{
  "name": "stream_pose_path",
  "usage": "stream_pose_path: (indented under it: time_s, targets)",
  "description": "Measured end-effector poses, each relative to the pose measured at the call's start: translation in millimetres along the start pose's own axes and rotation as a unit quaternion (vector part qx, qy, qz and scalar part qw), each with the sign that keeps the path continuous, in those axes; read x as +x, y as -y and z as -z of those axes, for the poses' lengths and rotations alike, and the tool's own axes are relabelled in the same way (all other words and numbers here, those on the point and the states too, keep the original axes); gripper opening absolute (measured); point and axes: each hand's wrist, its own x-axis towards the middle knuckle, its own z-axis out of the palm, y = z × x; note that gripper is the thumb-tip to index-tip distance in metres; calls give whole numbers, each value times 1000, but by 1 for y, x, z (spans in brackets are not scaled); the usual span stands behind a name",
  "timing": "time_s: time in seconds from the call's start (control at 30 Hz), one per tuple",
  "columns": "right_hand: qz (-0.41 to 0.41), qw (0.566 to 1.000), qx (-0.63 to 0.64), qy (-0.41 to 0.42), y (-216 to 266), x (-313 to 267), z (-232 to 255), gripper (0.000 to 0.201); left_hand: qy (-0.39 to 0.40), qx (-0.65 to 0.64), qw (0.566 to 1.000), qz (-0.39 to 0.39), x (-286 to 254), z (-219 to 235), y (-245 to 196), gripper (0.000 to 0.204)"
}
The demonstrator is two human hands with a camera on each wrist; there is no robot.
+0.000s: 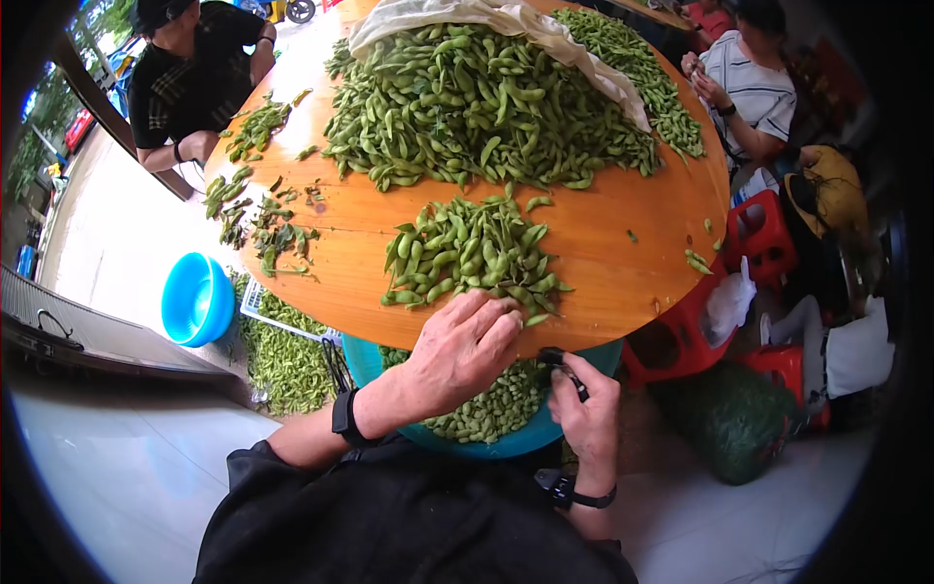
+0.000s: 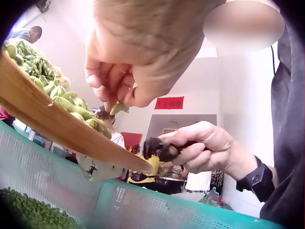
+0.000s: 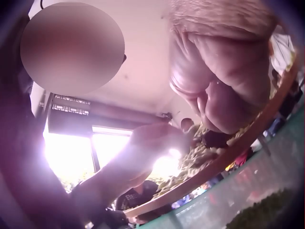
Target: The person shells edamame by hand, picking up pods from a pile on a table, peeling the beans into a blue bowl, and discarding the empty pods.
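Note:
My left hand (image 1: 491,326) reaches over the near edge of a round wooden table (image 1: 623,263) into a small heap of green soybean pods (image 1: 472,253). In the left wrist view its fingers pinch one pod (image 2: 118,108) just above the table edge (image 2: 57,129). My right hand (image 1: 576,382) hangs below the edge and grips a small black tool (image 1: 564,365), also seen as the black tool (image 2: 159,149). Under both hands sits a teal basket (image 1: 506,446) filled with pods (image 1: 491,409).
A large pile of pods (image 1: 486,97) and a white sack (image 1: 506,24) cover the far half of the table. Leafy scraps (image 1: 268,229) lie at left. Other people sit across and at right. A blue basin (image 1: 195,297), red stools (image 1: 759,234) and a green bag (image 1: 730,414) stand on the floor.

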Motion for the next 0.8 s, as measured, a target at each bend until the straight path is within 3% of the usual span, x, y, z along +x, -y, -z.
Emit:
stream_pose_path:
  time_s: [0.03, 0.07, 0.13, 0.17, 0.2, 0.27, 0.3, 0.33, 0.37, 0.47, 0.5, 0.57, 0.6, 0.63, 0.67, 0.7, 0.8]
  targets:
    - [-29, 993, 112, 21, 3, 1, -9, 25, -12, -28, 1000, 5, -2, 4, -5, 28]
    - [-30, 988, 146, 46, 8, 1, -14, 26, -12, -29, 1000, 5, -11, 3, -8, 28]
    - [-29, 972, 223, 68, 11, 0, -23, 26, 40, -135, 986, 94, -27, 2, -14, 25]
    - [-28, 972, 222, 69, 12, -1, -25, 26, 38, -190, 970, 145, -32, 3, -20, 18]
    - [-29, 970, 227, 77, 12, -1, -26, 26, 37, -190, 970, 145, -34, 2, -21, 18]
    - [-31, 969, 231, 85, 11, -3, -30, 26, 12, -361, 897, 254, -37, 1, -22, 15]
    - [-6, 977, 200, 71, 9, -4, -33, 26, 11, -362, 896, 255, -39, 2, -23, 15]
    - [18, 984, 169, 56, 6, -5, -35, 26, 26, -501, 798, 334, -41, 3, -24, 13]
    - [17, 984, 168, 57, 4, -5, -37, 26, 40, -623, 672, 399, -43, 4, -25, 11]
    - [51, 989, 128, 45, 1, -5, -38, 23, 76, -625, 654, 420, -50, 2, -21, 12]
    - [27, 985, 164, 46, 2, -6, -37, 21, 76, -625, 653, 421, -51, 1, -23, 12]
    - [2, 979, 199, 48, 4, -10, -33, 19, 13, -486, 794, 366, -52, -1, -26, 12]
    - [-10, 974, 218, 62, 6, -13, -31, 18, 13, -486, 793, 367, -53, 0, -26, 12]
    - [-22, 969, 236, 76, 7, -15, -29, 17, 2, -340, 895, 288, -53, 1, -26, 14]
    - [-23, 969, 236, 76, 9, -15, -28, 17, -8, -181, 963, 199, -52, 1, -26, 16]
    - [-42, 967, 236, 89, 10, -14, -28, 17, -12, -140, 980, 141, -52, -1, -24, 21]
    - [-67, 967, 231, 81, 8, -9, -28, 17, 20, -163, 980, 113, -54, -3, -24, 22]
